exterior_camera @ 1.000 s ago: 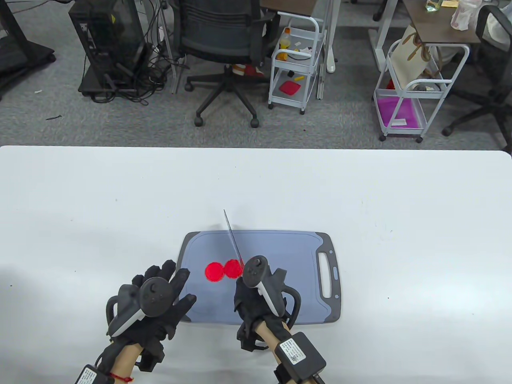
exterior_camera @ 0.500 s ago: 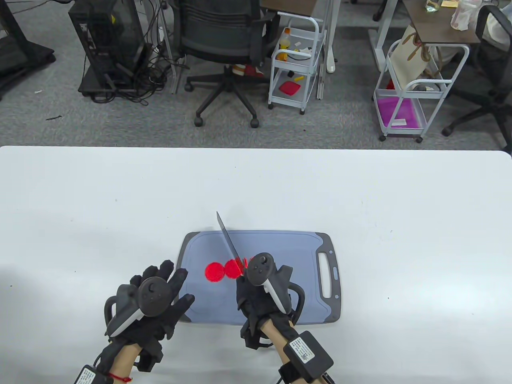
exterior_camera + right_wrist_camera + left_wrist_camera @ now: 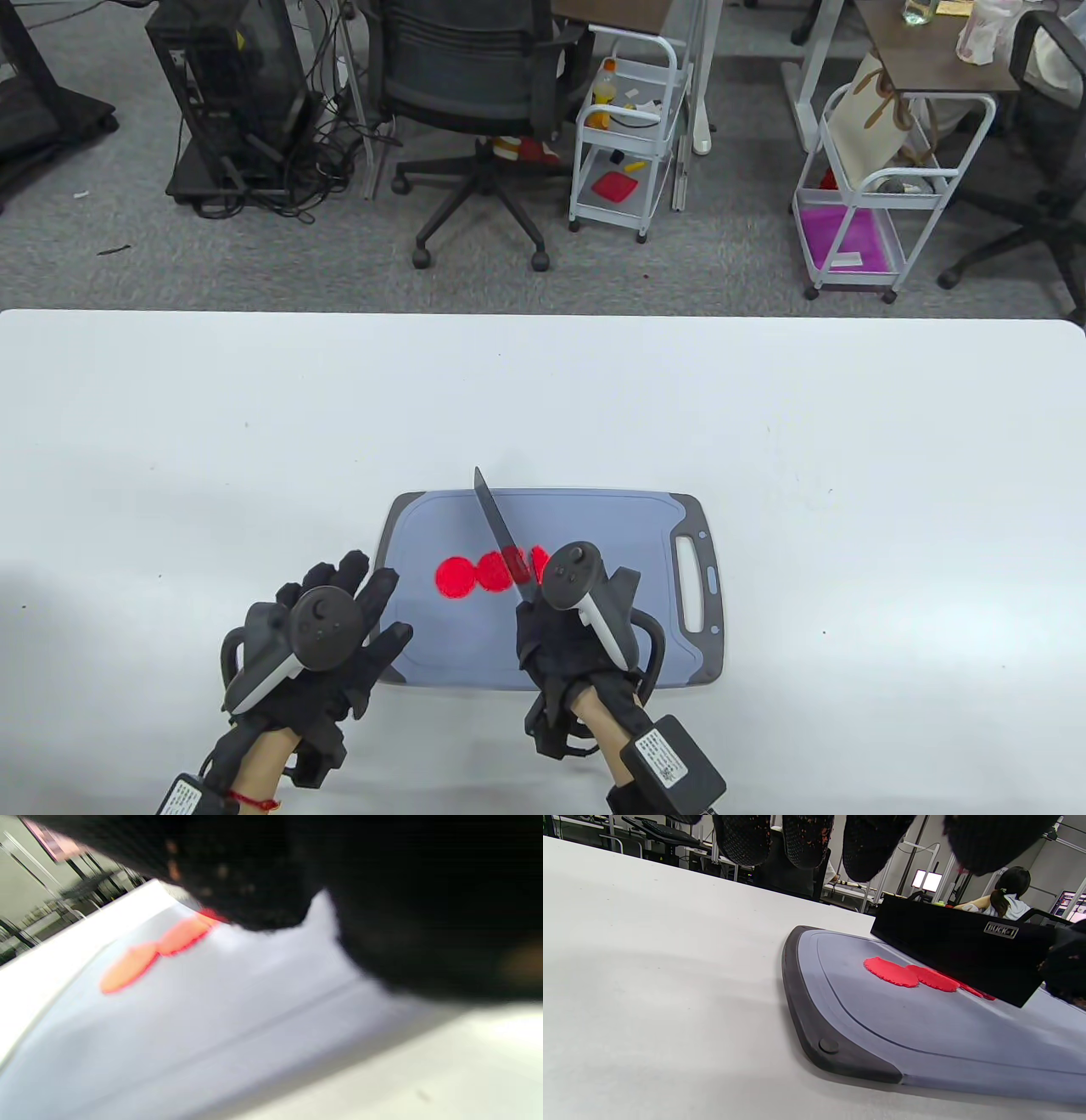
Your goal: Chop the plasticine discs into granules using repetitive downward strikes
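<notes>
Cleaver (image 3: pixel 499 531) gripped in right hand (image 3: pixel 567 628), shifted rightward, exposing more red plasticine discs (image 3: pixel 475 575) on cutting board (image 3: pixel 594 526); left hand (image 3: pixel 327 637) flat, fingers spread; chopping barely begun.

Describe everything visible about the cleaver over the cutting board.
The cleaver has a broad, flat, rectangular black blade with a small silver brand plate near its spine. The right hand grips its handle, which the glove hides. The blade stands on edge, tip pointing away and slightly left, across the row of red plasticine discs on the grey cutting board. In the left wrist view its lower edge sits at the discs to the right, though contact cannot be confirmed. The left hand does not touch it.
</notes>
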Demonstrator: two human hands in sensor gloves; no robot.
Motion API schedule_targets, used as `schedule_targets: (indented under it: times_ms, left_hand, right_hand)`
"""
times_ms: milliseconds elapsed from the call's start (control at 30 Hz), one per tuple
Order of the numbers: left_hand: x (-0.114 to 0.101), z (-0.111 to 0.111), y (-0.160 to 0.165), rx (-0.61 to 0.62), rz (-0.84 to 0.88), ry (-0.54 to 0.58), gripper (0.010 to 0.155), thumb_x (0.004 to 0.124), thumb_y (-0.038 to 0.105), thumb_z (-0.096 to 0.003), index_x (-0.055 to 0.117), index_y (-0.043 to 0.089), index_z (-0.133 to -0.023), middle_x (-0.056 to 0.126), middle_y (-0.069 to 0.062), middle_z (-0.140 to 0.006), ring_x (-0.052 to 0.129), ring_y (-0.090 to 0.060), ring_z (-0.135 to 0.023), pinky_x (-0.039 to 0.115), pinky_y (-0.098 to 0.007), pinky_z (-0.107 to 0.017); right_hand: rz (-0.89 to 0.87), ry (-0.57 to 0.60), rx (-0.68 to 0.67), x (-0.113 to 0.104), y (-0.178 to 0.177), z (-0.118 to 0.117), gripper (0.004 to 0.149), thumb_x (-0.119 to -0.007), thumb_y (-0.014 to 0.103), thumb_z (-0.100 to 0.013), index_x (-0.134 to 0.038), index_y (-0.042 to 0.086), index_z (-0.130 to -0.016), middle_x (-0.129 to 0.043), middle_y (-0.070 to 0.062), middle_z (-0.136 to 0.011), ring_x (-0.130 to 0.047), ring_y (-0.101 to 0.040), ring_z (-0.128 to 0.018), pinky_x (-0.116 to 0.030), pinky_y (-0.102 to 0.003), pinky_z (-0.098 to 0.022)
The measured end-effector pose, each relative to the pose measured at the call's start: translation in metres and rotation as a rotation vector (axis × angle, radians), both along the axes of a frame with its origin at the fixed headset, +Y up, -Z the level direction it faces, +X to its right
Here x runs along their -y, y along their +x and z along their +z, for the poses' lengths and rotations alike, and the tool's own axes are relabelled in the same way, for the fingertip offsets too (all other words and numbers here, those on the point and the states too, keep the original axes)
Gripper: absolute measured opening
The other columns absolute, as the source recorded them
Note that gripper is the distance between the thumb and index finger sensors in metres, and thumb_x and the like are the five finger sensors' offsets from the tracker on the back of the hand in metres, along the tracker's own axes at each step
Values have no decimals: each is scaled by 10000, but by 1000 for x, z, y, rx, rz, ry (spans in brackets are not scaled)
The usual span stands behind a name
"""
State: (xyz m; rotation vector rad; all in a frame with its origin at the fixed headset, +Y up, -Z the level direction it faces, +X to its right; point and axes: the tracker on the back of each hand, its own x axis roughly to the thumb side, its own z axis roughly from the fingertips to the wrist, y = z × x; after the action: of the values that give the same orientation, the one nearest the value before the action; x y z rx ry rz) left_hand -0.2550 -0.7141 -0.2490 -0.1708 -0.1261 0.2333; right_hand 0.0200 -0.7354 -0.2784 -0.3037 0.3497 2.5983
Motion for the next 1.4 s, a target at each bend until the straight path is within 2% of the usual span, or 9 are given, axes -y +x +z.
schedule_targets:
  times_ms: [133,300,433,633,767,867,1067,1200,1400]
  left_hand:
    - [0,1,-1,-4,7,-3,730,599,681,-478,624,359,-1133,495,-57,-1291,553,-493,-1127,420,-705,-752]
    - [0,1,0,0,-1,-2,730,598,681,-478,627,358,-1132,499,-58,-1290,554,-493,-1126,422,-704,-751]
    - [0,1,0,-5,2,0,730,598,682,-477,626,359,-1132,498,-56,-1291,556,-493,-1125,423,-705,-751]
    - [1,1,2,4,-13,-10,729,598,682,-477,625,361,-1132,501,-54,-1290,556,-492,-1126,423,-703,-752]
    - [1,0,0,-1,-10,-10,730,598,682,-477,628,360,-1131,500,-56,-1290,558,-492,-1125,423,-704,-752]
    - [2,0,1,0,-16,-15,731,597,682,-477,625,360,-1132,498,-56,-1291,557,-491,-1126,423,-703,-752]
    - [2,1,1,2,-5,-15,732,596,683,-477,623,358,-1133,498,-56,-1290,555,-491,-1127,422,-704,-753]
    - [2,0,0,0,-7,-21,730,597,681,-478,625,359,-1133,497,-57,-1290,553,-493,-1127,422,-704,-752]
    - [-1,1,2,9,0,-7,731,597,682,-477,624,361,-1133,496,-57,-1290,557,-493,-1125,424,-703,-752]
  right_hand:
    - [19,68,10,-3,-10,-3,471,-798,470,-497,-832,87,-769,-1005,38,-348,-1067,-254,83,-850,-463,31]
    - [118,31,15,15,-19,-12,470,-798,467,-497,-830,86,-771,-1004,36,-352,-1068,-258,77,-851,-465,28]
    - [70,-52,12,13,-14,-13,471,-779,471,-504,-812,86,-772,-995,45,-350,-1070,-252,79,-855,-463,28]
    - [44,65,21,12,-14,-11,470,-798,469,-494,-834,85,-765,-1004,39,-344,-1064,-257,85,-850,-464,32]
    - [48,78,10,9,-22,-13,471,-799,469,-494,-835,86,-766,-1005,36,-347,-1066,-261,82,-851,-464,30]
    - [110,25,1,18,-26,-16,470,-788,474,-497,-824,92,-768,-1000,44,-351,-1072,-253,76,-857,-461,27]
    - [221,-4,-24,13,-37,-12,473,-762,472,-503,-784,83,-770,-982,51,-350,-1075,-256,79,-854,-469,31]
    - [152,-40,-17,14,-25,-6,475,-761,478,-503,-785,87,-772,-986,52,-352,-1080,-256,74,-858,-468,28]
    - [59,-2,-7,17,-15,-9,470,-790,473,-497,-820,86,-762,-999,44,-341,-1067,-256,90,-850,-465,37]
